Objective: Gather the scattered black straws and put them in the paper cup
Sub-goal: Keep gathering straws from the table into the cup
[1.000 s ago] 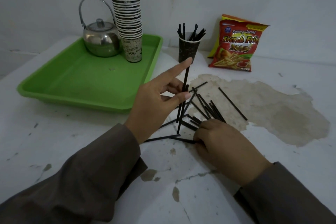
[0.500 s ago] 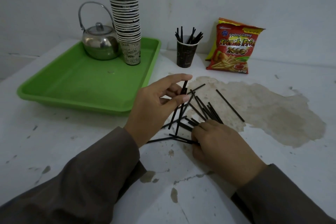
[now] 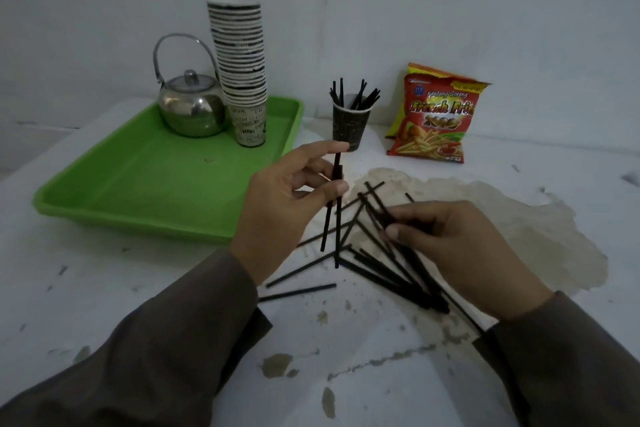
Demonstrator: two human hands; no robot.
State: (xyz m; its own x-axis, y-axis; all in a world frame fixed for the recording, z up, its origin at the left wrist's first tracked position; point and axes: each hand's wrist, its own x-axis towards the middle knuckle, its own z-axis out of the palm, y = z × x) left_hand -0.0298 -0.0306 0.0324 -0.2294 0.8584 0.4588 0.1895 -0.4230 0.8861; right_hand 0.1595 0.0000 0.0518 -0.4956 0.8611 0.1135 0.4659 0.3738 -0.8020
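Note:
A dark paper cup (image 3: 349, 125) stands at the back of the white table with several black straws sticking out of it. My left hand (image 3: 284, 198) is raised in front of the cup and pinches two black straws (image 3: 334, 218) nearly upright between thumb and fingers. My right hand (image 3: 457, 246) is lifted just above the table and grips a bundle of black straws (image 3: 408, 267) that slant down to the right. Several loose black straws (image 3: 301, 292) lie scattered on the table between and below my hands.
A green tray (image 3: 145, 184) at the left holds a steel kettle (image 3: 192, 107) and a tall stack of paper cups (image 3: 242, 73). A red French-fries snack bag (image 3: 436, 114) leans on the wall right of the cup. A brown stain (image 3: 540, 225) covers the table's right side.
My right hand rose off the table and now holds a bundle of straws. My left hand lifted its straws a little higher, toward the cup.

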